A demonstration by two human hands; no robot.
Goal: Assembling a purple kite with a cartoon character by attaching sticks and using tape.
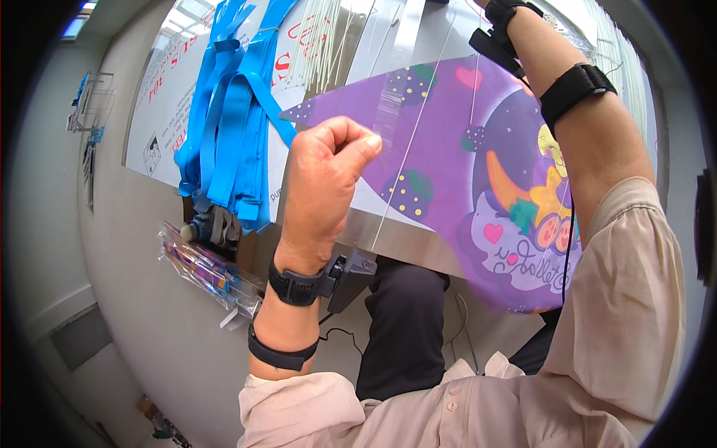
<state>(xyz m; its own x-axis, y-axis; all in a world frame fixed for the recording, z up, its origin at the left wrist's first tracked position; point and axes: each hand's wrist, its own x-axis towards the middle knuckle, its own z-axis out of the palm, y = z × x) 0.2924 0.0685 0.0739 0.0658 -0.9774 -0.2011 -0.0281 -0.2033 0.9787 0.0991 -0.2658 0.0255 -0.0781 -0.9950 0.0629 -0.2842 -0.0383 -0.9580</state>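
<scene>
My left hand [328,168] is closed in a pinch above the table, thumb pressed against the bent fingers. From the fingertips a clear, shiny strip, like tape [387,108], runs away toward the far side. Beneath it lies a purple printed sheet [441,127] with cartoon fruit and hearts, its pointed end to the left and its wide part hanging over the near table edge. A thin white rod [409,145] crosses the sheet lengthwise. My right arm reaches to the far edge of view; only the wrist shows, and the right hand's fingers are cut off.
A bundle of blue ribbon-like strips [231,134] lies left on the white printed tabletop sheet [160,123]. Several thin white rods [317,41] lie at the back, more at the far right. Below the left table edge is a clear plastic packet [205,269].
</scene>
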